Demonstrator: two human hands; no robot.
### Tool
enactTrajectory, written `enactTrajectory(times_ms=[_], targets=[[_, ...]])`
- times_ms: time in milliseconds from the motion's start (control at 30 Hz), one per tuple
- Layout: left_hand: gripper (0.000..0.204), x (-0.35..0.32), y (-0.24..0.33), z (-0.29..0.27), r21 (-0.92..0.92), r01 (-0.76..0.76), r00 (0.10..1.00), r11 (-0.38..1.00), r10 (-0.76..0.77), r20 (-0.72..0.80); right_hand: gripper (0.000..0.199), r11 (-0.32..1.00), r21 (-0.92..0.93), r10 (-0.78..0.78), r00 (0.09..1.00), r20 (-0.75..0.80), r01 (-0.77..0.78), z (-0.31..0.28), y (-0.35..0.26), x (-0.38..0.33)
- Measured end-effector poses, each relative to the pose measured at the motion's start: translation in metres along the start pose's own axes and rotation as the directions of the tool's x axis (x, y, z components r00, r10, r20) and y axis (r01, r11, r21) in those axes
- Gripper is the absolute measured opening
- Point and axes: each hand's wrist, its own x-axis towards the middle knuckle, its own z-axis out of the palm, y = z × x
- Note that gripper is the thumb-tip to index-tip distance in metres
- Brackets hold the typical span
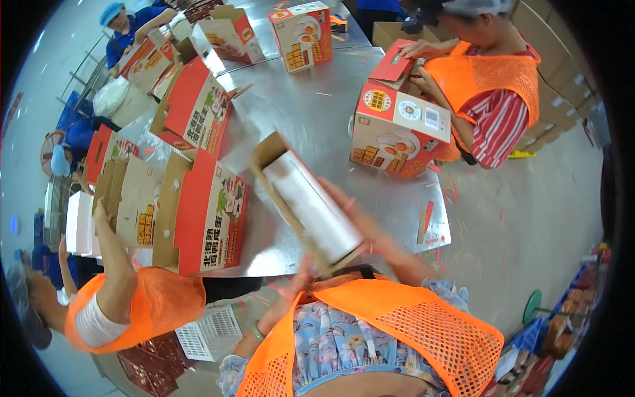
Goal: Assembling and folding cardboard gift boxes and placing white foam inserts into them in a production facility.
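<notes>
A brown cardboard carton with red outer sides (270, 149) is tilted between my hands at the table's near edge, its open top toward me. Inside it lies a long white box (312, 204), filling most of the opening. My right hand (352, 210) is closed along the carton's right side, its fingers partly behind the wall. Low on the left, my left hand (303, 276) grips the carton near its lower corner, somewhat blurred. Left of it stand open red-and-tan cartons (210, 221) in a row.
On the steel table (284, 86), more cartons stand, including a closed carton (400, 132) at right. A worker in an orange vest (486, 79) handles a carton there; another vested worker (139, 308) reaches in from the left. A white plastic crate (210, 334) sits on the floor.
</notes>
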Motion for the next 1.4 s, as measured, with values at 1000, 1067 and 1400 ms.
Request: enactTrajectory(times_ms=[1000, 1067, 1400], targets=[[0.051, 0.096, 0.044, -0.049, 0.636, 0.230, 0.957, 0.736, -0.054, -0.284, 0.039, 0.467, -0.876, -0.158, 0.963, -0.219, -0.123, -0.027, -0.083, -0.107], [0.070, 0.098, 0.054, -0.033, 0.858, 0.264, 0.957, 0.440, -0.005, -0.291, 0.037, 0.617, -0.762, -0.218, 0.886, -0.408, -0.199, -0.013, -0.071, -0.109], [0.086, 0.082, 0.025, -0.025, 0.957, -0.011, 0.917, 0.291, 0.385, -0.106, 0.033, -0.160, -0.987, -0.416, 0.908, 0.056, -0.013, 0.058, -0.049, -0.090]])
